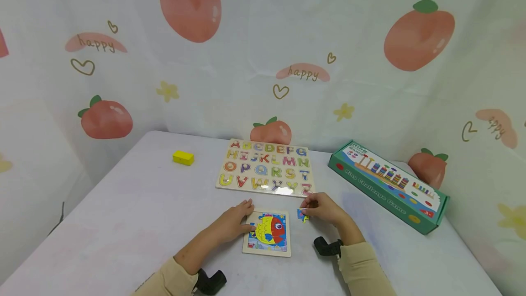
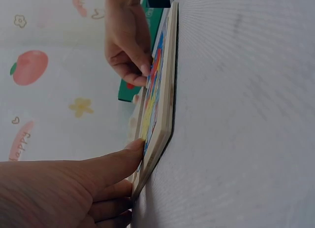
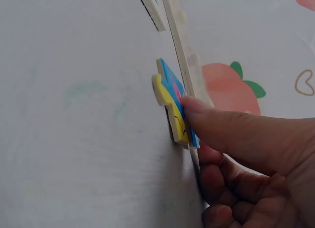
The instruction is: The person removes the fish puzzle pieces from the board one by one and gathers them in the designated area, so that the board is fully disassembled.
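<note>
A square wooden fish puzzle (image 1: 269, 232) lies flat on the table, its picture a yellow fish with a red head on blue. At its upper left side, my left hand (image 1: 232, 223) holds the frame, thumb (image 2: 118, 164) on the face and the other fingers along the edge; the hand hides part of that corner. To the right of the puzzle, my right hand (image 1: 324, 209) pinches a small blue and yellow puzzle piece (image 1: 302, 215). In the right wrist view, the thumb presses on the face of this piece (image 3: 172, 105), which is tilted close to the tabletop.
Behind the puzzle lies a wooden alphabet board (image 1: 263, 166) with coloured letters. A green Ring Challenge Game box (image 1: 388, 186) stands at the right. The yellow block (image 1: 183, 157) sits at the back left. A printed curtain (image 1: 246, 49) hangs behind the white table (image 1: 135, 209).
</note>
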Available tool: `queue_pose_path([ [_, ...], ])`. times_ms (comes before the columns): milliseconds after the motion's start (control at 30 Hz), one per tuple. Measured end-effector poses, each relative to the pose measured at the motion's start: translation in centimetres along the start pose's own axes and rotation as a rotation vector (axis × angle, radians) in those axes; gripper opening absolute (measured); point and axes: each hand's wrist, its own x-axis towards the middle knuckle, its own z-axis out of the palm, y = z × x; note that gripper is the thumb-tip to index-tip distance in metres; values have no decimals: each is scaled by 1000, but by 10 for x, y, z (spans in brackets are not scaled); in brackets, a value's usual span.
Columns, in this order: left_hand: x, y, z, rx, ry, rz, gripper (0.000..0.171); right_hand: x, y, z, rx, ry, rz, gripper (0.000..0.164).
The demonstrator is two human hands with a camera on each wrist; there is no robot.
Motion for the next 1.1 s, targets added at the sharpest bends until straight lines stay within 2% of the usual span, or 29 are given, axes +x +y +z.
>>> queue_pose_path([
  [267, -2, 1, 0, -4, -5, -9, 62, -1, -2, 2, 30, 11, -26, 23],
  [467, 0, 0, 2, 8, -2, -4, 62, -3, -18, 5, -36, 0, -54, 16],
  [667, 1, -1, 1, 15, -4, 1, 62, -1, -40, 15, -31, -86, -105, 15],
  [833, 0, 0, 1, 13, -8, -4, 62, 3, -54, 28, -41, -140, -111, 16],
  [1000, 1, 0, 0, 10, -11, -10, 62, 8, -60, 37, -46, -204, -146, 17],
  [1100, 1, 0, 0, 11, -11, -9, 63, 9, -61, 41, -62, -212, -168, 16],
])
